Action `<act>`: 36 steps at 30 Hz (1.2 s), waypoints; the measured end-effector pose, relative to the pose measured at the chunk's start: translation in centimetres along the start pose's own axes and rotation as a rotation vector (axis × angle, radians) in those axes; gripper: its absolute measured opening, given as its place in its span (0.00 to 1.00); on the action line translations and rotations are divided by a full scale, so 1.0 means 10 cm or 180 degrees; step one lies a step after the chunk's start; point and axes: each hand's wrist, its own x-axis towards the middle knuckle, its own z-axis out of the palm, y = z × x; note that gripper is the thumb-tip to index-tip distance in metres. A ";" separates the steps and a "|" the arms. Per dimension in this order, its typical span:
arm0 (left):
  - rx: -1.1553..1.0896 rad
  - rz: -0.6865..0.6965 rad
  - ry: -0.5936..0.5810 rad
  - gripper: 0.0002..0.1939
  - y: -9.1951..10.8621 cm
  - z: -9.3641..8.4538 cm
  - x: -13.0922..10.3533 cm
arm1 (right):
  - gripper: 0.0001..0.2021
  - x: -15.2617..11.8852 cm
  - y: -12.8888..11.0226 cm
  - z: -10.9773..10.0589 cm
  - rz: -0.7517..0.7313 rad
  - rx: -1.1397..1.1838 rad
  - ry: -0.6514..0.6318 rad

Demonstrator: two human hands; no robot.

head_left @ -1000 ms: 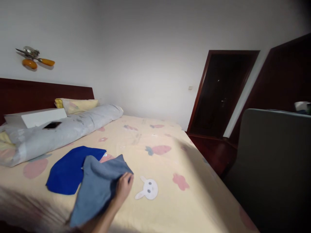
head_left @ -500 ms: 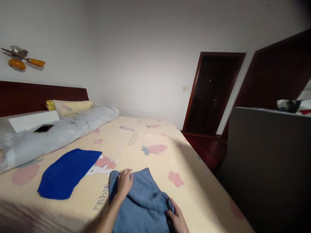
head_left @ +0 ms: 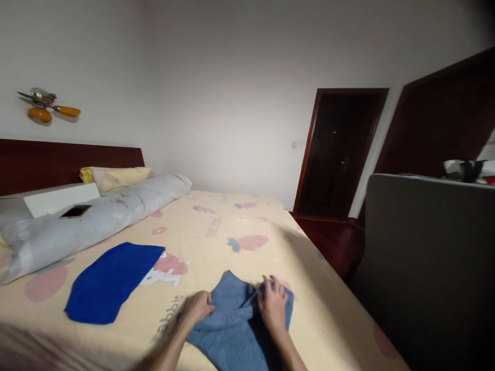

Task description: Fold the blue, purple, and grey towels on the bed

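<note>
A grey-blue towel [head_left: 234, 330] lies rumpled on the bed in front of me, one corner pointing away and folds running across its middle. My left hand [head_left: 199, 306] is closed on the towel's left edge, thumb toward the cloth. On the far right part of the towel rests my right hand [head_left: 273, 303], palm down with its fingers spread. To the left, apart from both hands, a bright blue cloth [head_left: 112, 283] lies flat.
The bed [head_left: 216, 232] has a cream printed sheet. A long grey roll [head_left: 127, 206] lies toward the headboard [head_left: 69, 162], with a phone [head_left: 76, 211] and a white box [head_left: 62, 198] on it or beside it. A dark grey panel [head_left: 421, 257] stands right.
My right hand has moved from the towel's near right edge up onto its far right part. The left hand has shifted slightly nearer, and the towel's right side is spread out farther.
</note>
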 end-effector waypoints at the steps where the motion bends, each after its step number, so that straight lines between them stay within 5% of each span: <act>1: -0.0025 0.0062 0.0085 0.07 0.03 0.01 0.00 | 0.18 -0.10 -0.09 0.08 -0.0148 0.0094 -0.0223; 6: -0.0283 0.0460 0.0338 0.10 0.23 0.08 -0.07 | 0.17 -0.39 -0.46 0.51 0.0000 0.0816 -0.1217; 11: -0.0575 0.1075 0.0168 0.07 0.39 0.12 -0.21 | 0.21 -0.29 -0.48 0.75 0.0465 0.1106 -0.1178; 14: -0.0528 0.1016 0.0036 0.06 0.37 0.11 -0.21 | 0.17 -0.23 -0.37 0.75 0.0735 0.1330 -0.0984; 21: 0.0184 -0.0193 0.0263 0.18 0.16 0.10 0.04 | 0.19 -0.30 -0.08 0.48 0.1449 0.2178 -0.0753; 25: 0.0334 -0.0257 0.0069 0.24 0.18 0.14 0.18 | 0.24 -0.39 0.12 0.32 0.1709 0.2309 -0.0736; 31: 0.0285 -0.0150 -0.0035 0.14 0.26 0.27 0.41 | 0.23 -0.32 0.52 0.04 0.1626 0.2065 -0.0550; 36: 0.0127 -0.0402 0.0218 0.14 -0.08 0.15 0.51 | 0.22 -0.15 0.91 -0.40 0.1568 0.1732 -0.0522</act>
